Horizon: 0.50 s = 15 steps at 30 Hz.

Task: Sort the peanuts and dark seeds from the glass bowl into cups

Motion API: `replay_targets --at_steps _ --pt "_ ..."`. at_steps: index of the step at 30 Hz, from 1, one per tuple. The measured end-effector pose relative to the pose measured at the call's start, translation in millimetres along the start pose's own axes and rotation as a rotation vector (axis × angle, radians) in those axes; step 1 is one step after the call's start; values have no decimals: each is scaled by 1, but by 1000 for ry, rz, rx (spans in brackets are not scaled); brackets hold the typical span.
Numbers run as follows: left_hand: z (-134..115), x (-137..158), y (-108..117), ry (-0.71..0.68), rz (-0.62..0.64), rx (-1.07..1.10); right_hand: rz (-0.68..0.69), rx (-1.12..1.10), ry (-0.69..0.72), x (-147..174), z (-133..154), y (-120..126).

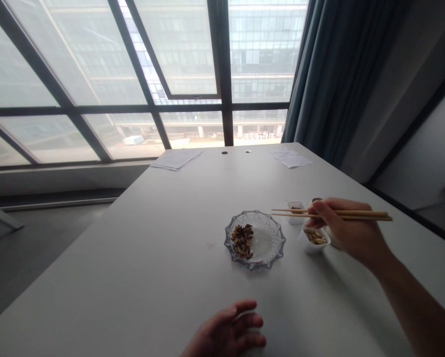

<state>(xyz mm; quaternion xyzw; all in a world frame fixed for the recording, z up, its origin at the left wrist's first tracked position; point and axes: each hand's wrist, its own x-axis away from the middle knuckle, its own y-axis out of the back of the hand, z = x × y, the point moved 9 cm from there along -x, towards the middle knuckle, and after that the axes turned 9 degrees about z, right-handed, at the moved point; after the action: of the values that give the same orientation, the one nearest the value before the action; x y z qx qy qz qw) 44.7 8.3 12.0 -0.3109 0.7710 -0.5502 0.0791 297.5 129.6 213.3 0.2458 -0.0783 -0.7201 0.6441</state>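
My right hand [343, 225] is closed around a pair of wooden chopsticks [363, 214], whose tips point left, near the right rim of a clear glass dish [270, 248]. Nothing shows between the tips. On the dish's left side lies a heap of dark brown, seed-like pieces [242, 242]. Under and beside the right hand stand small white cups; the nearest white cup [313, 248] holds tan, nut-like pieces [315, 236]. Another white cup [296, 218] behind has something dark inside. Other containers are partly hidden by the hand. My left hand [232, 329] hovers low in front, fingers apart, holding nothing.
A white table [163, 258] carries everything. At its far end lie a stack of papers [176, 159] on the left and loose sheets [290, 157] on the right. Beyond are large windows [189, 49] and a dark blue curtain [330, 74].
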Motion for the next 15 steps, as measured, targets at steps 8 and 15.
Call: replay_targets --at_steps 8,15 --pt "-1 0 -3 0 -8 -9 519 100 150 12 4 -78" --pt "0 -1 -2 6 -16 3 556 87 195 16 2 -95"
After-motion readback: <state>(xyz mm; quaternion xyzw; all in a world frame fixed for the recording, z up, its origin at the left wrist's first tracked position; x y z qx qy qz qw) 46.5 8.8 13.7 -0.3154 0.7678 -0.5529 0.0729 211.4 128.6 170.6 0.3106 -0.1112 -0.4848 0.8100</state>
